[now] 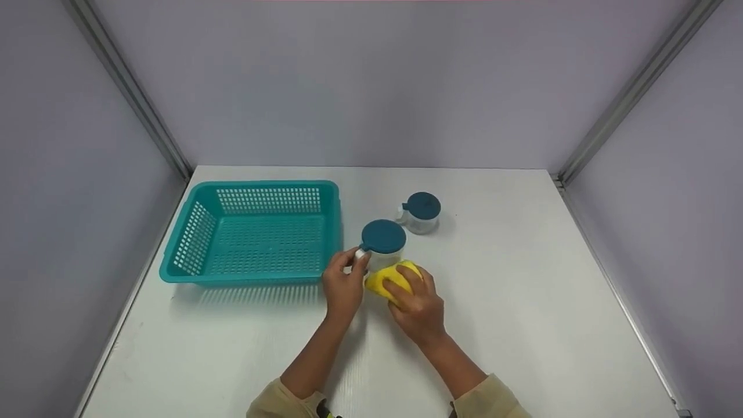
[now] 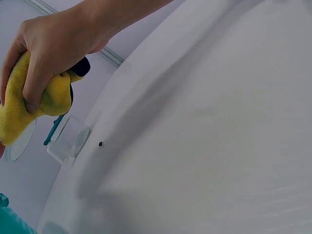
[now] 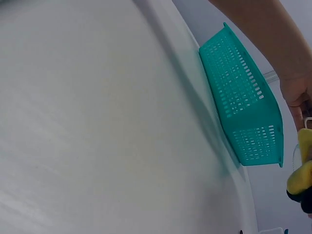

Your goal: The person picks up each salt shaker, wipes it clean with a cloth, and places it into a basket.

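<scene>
A clear jar with a round blue lid (image 1: 383, 235) and a white side handle is held in front of me. My left hand (image 1: 343, 284) pinches its handle between thumb and fingers. My right hand (image 1: 421, 310) grips a bunched yellow cloth (image 1: 380, 280) and presses it against the jar's near side, covering part of the clear wall. In the left wrist view the cloth (image 2: 19, 97) shows dark patches underneath, and the held jar appears raised off the table. Just behind stands a second, similar lidded jar (image 1: 423, 209), upright, its handle toward the left.
To the left on the white table (image 1: 522, 290) sits a teal plastic basket (image 1: 249, 280) with perforated walls and nothing inside. Its right side is close to my left hand. Grey-white panels (image 1: 371, 87) enclose the table at the back and both sides.
</scene>
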The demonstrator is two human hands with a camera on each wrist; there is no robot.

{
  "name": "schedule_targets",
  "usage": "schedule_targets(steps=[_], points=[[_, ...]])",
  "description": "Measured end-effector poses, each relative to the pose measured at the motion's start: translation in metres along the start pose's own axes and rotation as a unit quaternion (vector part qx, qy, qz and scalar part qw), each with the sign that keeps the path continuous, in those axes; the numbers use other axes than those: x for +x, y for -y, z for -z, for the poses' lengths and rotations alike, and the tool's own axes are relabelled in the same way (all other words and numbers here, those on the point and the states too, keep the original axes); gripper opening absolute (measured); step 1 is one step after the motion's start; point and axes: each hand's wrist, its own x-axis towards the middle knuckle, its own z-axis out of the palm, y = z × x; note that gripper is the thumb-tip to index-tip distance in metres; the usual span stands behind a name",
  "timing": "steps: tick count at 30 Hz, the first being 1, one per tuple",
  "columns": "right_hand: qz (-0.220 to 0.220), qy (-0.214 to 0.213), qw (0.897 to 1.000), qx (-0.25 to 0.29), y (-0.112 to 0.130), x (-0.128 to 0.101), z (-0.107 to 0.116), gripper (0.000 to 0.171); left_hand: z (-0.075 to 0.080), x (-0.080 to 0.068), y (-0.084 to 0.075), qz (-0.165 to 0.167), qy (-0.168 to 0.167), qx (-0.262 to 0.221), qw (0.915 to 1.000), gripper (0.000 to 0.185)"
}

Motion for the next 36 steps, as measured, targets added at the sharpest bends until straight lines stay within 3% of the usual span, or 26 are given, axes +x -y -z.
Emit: schedule_targets(steps=[5,12,24,36], points=[[-0.008,-0.009,1.000,-0.002,-0.003,0.008,0.002,0.027,-0.004,0.001,-0.002,0.003,0.001,-0.022,0.9998,0.021],[0.003,-0.042,0.999,0.002,-0.002,0.016,0.006,0.028,-0.007,0.001,0.003,-0.013,0.007,-0.006,0.9999,0.021],[-0.007,-0.055,0.998,0.003,-0.001,0.012,0.012,0.030,-0.005,-0.007,0.007,-0.011,0.028,0.012,0.9995,0.022],[-0.005,-0.025,1.000,0.011,-0.004,-0.003,0.003,0.032,-0.004,-0.004,0.004,0.012,0.027,0.010,0.9995,0.019]])
